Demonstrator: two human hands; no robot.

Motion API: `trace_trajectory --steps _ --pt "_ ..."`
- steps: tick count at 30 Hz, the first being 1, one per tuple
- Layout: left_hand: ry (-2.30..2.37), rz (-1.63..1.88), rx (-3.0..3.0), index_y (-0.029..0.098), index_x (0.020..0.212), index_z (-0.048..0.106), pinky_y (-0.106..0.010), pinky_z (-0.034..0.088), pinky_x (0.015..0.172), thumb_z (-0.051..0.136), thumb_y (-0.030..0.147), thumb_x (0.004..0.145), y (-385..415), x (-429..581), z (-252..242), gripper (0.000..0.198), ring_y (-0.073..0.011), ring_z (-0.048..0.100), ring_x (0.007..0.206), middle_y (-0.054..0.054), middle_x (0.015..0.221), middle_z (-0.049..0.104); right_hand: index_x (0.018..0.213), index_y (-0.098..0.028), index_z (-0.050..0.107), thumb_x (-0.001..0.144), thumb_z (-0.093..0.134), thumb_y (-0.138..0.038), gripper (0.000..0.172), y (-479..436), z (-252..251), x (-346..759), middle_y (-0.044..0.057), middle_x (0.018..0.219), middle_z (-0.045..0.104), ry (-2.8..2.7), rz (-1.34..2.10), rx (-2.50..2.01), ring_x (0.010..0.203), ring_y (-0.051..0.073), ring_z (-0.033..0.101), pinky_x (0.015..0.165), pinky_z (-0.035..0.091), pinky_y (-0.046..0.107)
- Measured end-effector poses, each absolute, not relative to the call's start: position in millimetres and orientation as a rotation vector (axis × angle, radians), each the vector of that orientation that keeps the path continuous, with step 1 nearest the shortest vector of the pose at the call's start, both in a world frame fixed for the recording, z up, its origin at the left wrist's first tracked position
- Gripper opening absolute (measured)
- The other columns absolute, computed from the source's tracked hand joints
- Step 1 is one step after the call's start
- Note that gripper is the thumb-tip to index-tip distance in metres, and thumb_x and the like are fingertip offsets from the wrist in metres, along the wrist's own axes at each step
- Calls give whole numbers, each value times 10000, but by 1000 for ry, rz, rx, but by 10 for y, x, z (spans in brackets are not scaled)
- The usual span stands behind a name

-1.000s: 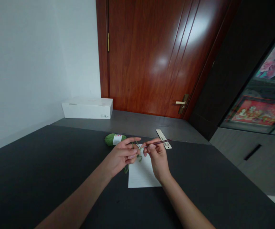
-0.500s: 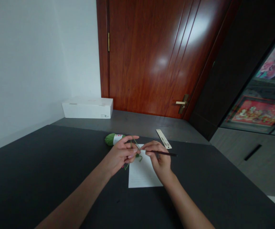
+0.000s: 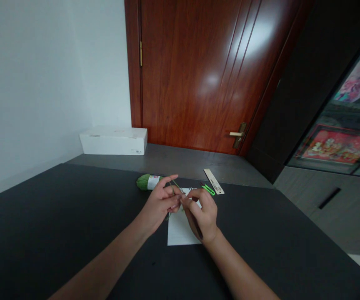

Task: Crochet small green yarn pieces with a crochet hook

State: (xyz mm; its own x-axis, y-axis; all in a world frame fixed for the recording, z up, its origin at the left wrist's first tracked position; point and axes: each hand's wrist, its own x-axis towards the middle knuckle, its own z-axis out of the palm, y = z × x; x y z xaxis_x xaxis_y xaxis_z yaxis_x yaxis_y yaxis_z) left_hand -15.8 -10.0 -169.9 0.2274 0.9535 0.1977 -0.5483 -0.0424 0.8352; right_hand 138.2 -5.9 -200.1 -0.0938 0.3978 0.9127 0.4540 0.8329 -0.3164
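Note:
My left hand pinches a strand of green yarn, index finger stretched out with the strand over it. My right hand is closed around a thin dark crochet hook, whose handle now runs down under the palm toward the wrist. The two hands touch at the fingertips above a white sheet of paper on the black table. A green yarn ball with a white label lies just behind my left hand.
A small green clip-like object and a pale ruler lie behind my right hand. A white box sits on the grey ledge by the wall. A brown door and dark cabinet stand beyond.
My right hand has turned the hook: its handle pointed out to the right before and now points back toward me. The hand moved closer to my left hand, uncovering the green clip.

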Motion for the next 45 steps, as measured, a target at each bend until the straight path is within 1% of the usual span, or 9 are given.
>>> trace_trajectory --steps 6,9,14,18,22,32,36,41,45 --pt "532 1323 1097 227 1479 270 -198 236 462 793 179 748 -88 -170 -1677 901 -53 367 457 30 680 632 987 -248 624 910 591 -152 127 -60 -2004 1416 54 871 664 -1660 -22 -652 835 217 630 777 489 389" --pt "540 1295 1115 221 1472 292 -205 225 469 789 186 756 -76 -202 -1668 872 -54 377 459 -2 707 662 937 -228 602 957 535 -223 70 -42 -2000 1410 36 804 637 -1521 217 -721 752 188 619 712 477 344" --pt "542 1247 1119 210 1403 399 -205 202 472 776 158 759 -86 -231 -1642 748 -52 377 478 -7 711 648 821 -220 549 964 548 -389 221 37 -1956 1348 -41 616 560 -1229 825 -608 543 123 527 576 422 270" --pt "527 1240 1119 224 1395 425 -206 203 472 778 149 756 -95 -228 -1631 734 -56 398 490 -11 732 645 775 -211 533 882 659 -451 292 53 -1902 1280 -46 574 564 -1094 1262 -478 503 113 493 515 386 248" --pt "513 1259 1112 230 1405 419 -208 220 473 775 146 758 -88 -216 -1642 743 -70 449 512 -16 769 644 756 -215 505 839 723 -419 310 15 -1884 1220 -32 619 620 -1051 1411 -428 518 105 501 507 380 230" --pt "472 1328 1124 261 1456 358 -193 254 469 761 169 782 -129 -158 -1624 791 -138 575 617 -26 770 642 820 -239 495 888 686 -336 225 -30 -1906 1174 -36 687 633 -1163 1071 -416 587 130 583 592 476 280" --pt "468 1338 1119 293 1472 350 -190 267 472 760 160 789 -129 -149 -1650 808 -90 481 552 -8 771 630 817 -241 580 885 680 -275 126 -39 -1923 1265 5 772 639 -1344 707 -494 701 168 614 651 497 324" --pt "441 1279 925 240 1395 490 -194 265 478 770 108 747 -162 -120 -1678 718 -67 419 540 8 765 576 826 -289 676 863 684 -185 111 -24 -1962 1460 17 777 675 -1738 138 -614 744 201 600 763 471 403" --pt "381 1136 755 121 1253 626 -182 231 469 747 31 709 -171 -124 -1682 565 -39 332 521 -10 747 558 883 -302 688 867 673 -161 143 -4 -1989 1428 18 820 676 -1625 192 -463 761 196 626 712 498 375"
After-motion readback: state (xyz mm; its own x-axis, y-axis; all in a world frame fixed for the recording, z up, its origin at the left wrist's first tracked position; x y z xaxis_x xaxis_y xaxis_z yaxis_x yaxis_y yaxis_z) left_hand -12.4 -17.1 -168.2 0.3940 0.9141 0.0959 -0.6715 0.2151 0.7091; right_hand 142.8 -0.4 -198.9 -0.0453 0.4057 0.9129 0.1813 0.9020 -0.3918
